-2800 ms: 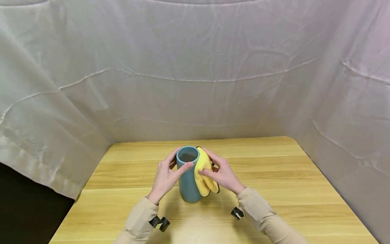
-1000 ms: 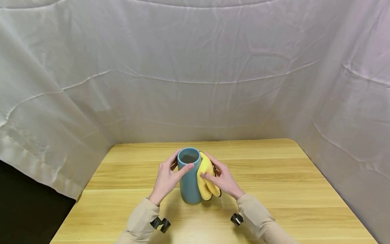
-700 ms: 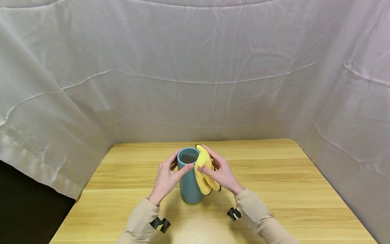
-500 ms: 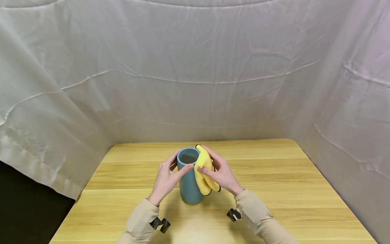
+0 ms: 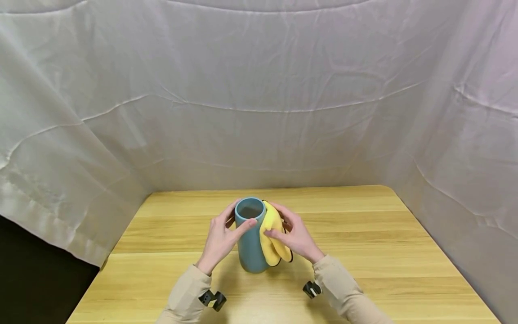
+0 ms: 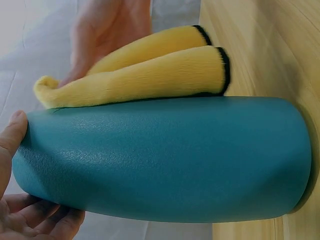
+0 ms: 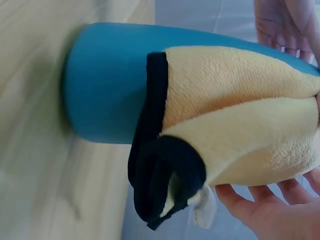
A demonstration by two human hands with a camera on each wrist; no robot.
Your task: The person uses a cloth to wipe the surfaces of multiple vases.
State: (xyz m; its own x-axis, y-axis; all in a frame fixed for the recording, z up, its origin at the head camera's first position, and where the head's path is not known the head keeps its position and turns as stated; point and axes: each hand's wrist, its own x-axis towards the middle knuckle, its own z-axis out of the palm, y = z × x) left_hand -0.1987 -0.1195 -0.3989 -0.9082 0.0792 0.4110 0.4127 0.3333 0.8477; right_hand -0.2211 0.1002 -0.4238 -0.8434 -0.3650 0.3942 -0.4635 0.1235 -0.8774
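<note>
A matte blue vase (image 5: 251, 252) with a wide open mouth stands upright on the wooden table. My left hand (image 5: 221, 234) grips it near the top, thumb over the front of the rim and fingers round the far left side. My right hand (image 5: 294, 234) holds a folded yellow cleaning cloth (image 5: 270, 238) with black edging against the vase's right side. In the left wrist view the cloth (image 6: 145, 77) lies along the blue wall (image 6: 170, 160). The right wrist view shows its black-trimmed folds (image 7: 175, 170) hanging down, with my right fingers (image 7: 265, 200) behind them.
The light wood table (image 5: 384, 252) spreads out on both sides of the vase. Grey-white curtains (image 5: 267, 135) hang behind it and at both sides. Each sleeve carries a small black camera mount, the left one (image 5: 212, 299) and the right one (image 5: 311, 289).
My right hand and the cloth have slid up and down along the vase's right side; they are now a little lower than half a second ago. The left hand and vase stay put.
</note>
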